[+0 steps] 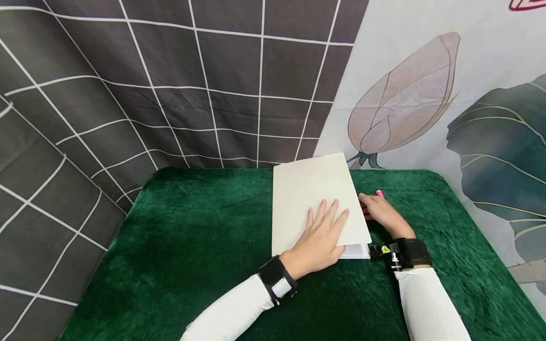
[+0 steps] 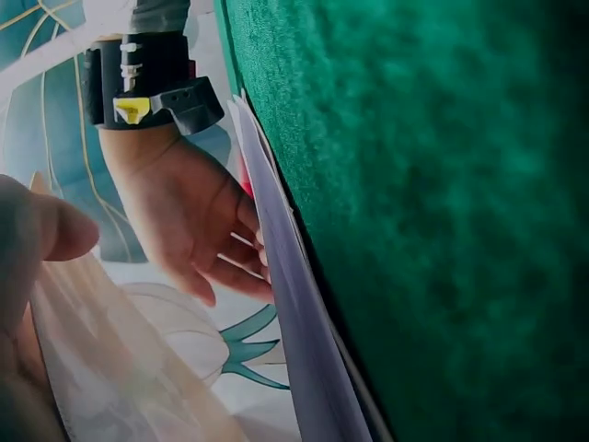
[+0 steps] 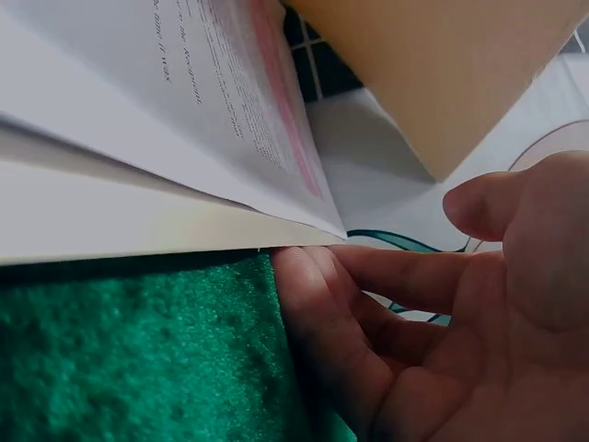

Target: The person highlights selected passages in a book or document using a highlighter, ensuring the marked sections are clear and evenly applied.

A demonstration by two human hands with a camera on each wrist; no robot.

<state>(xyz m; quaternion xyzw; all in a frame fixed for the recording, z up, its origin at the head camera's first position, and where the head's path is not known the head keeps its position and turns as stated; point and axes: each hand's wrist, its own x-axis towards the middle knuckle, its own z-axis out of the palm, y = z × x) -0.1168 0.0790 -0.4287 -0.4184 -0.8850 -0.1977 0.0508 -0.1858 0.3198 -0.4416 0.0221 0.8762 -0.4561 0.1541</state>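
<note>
A cream paper folder [image 1: 313, 189] lies on the green cloth with its front cover raised and white sheets [image 1: 356, 251] inside. My left hand [image 1: 320, 237] spreads its fingers over the outside of the cover, and its thumb [image 2: 69, 230] is at the inner side by the near edge. Printed text and a pink band show on the top sheet [image 3: 198, 120] in the right wrist view. My right hand [image 1: 381, 213] is at the folder's right side, fingertips right at the edge of the back cover [image 3: 138, 216]. Its thumb [image 3: 483, 204] stands apart from the folder.
A pink-ended object [image 1: 379, 193] pokes out just beyond the right hand, mostly hidden. Green plush cloth [image 1: 200, 227] covers the table. Behind it hang a dark gridded curtain [image 1: 230, 61] and a white curtain with a flower print [image 1: 405, 104].
</note>
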